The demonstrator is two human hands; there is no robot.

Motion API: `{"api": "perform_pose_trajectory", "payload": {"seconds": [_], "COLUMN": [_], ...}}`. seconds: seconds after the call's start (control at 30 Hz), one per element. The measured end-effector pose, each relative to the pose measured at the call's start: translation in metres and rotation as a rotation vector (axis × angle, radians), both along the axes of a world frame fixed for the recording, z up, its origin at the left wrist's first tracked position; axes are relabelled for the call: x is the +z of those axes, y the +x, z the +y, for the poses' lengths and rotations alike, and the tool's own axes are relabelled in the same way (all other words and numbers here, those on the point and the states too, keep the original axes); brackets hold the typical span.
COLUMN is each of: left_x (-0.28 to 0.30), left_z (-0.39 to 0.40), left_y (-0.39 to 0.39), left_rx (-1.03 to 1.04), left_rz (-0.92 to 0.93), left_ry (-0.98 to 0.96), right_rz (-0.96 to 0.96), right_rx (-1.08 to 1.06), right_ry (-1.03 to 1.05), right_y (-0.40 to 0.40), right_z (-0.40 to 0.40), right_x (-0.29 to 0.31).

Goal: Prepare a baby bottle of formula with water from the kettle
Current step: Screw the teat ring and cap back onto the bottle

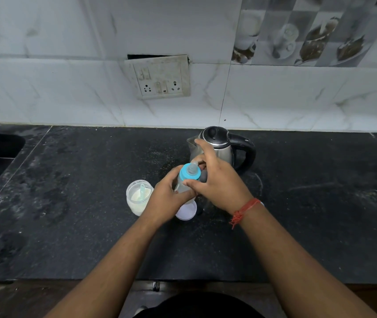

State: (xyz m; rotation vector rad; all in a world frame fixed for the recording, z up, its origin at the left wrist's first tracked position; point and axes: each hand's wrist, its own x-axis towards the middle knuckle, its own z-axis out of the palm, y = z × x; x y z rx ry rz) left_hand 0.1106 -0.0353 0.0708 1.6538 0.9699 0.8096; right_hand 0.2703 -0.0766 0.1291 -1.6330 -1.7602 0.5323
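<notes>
Blue-collared baby bottle point(186, 180) gripped by left hand point(166, 199), right hand point(217, 180) pinching its collar, kettle point(219, 145) behind

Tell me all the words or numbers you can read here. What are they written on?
None can be read.
Baby bottle: no marks or numbers readable; the hands cover much of it.
Kettle: no brand visible.
Formula jar: no label visible.
Switchboard: only switches and sockets, no lettering legible.

Left hand point(168, 198) grips the bottle point(186, 180); right hand point(217, 180) holds its blue cap point(189, 174). Kettle point(219, 145) behind, open jar point(138, 196) beside, on dark surface point(79, 203).
</notes>
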Motion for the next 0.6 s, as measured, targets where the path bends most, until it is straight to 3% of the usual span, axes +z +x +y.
{"api": "perform_pose_trajectory", "payload": {"seconds": [0.1, 0.3, 0.6], "left_x": [0.003, 0.008, 0.011], "left_z": [0.006, 0.014, 0.023], "left_y": [0.003, 0.008, 0.011], "left_rx": [0.0, 0.003, -0.001], "left_rz": [-0.02, -0.018, -0.027], "left_ry": [-0.013, -0.006, 0.0], "right_rz": [0.096, 0.083, 0.179], "right_rx": [0.039, 0.065, 0.016], "right_ry": [0.001, -0.034, 0.083], "right_y": [0.008, 0.016, 0.016], "right_z": [0.005, 0.016, 0.024], "right_x": [0.003, 0.006, -0.008]}}
